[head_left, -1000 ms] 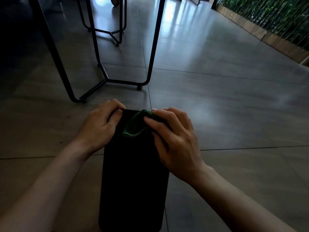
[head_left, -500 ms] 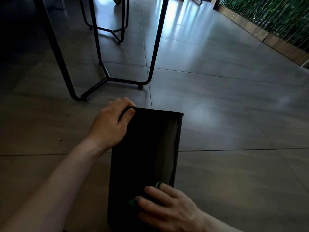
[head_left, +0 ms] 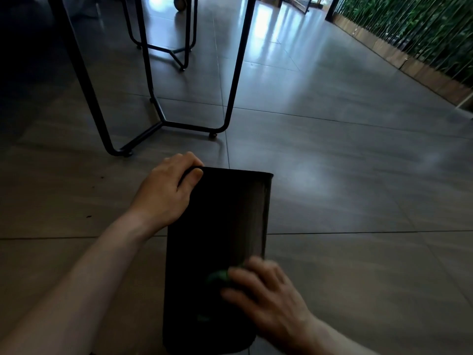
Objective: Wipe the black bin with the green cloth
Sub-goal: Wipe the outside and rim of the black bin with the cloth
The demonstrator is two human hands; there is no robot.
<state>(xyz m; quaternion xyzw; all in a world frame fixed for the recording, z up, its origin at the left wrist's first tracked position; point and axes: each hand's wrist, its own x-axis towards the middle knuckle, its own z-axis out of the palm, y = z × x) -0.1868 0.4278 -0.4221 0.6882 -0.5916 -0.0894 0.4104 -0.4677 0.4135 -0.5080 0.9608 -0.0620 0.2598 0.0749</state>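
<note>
Black plastic, the bin (head_left: 217, 242) lies tilted on the grey tiled floor (head_left: 345, 175), its long side facing up and its far edge pointing away from the person. On the near part of that side sits the green cloth (head_left: 218, 278), only a small bunched patch of it showing. The right hand (head_left: 266, 301) presses down on the cloth with fingers spread and slightly curled over it; the hand is blurred, so how firmly it grips the cloth cannot be told. The left hand (head_left: 169, 193) is wrapped around the bin's far left corner, thumb on the upper face and fingers curled over the edge. Beyond the bin stands a black metal table frame (head_left: 230, 98), well apart from it.
</note>
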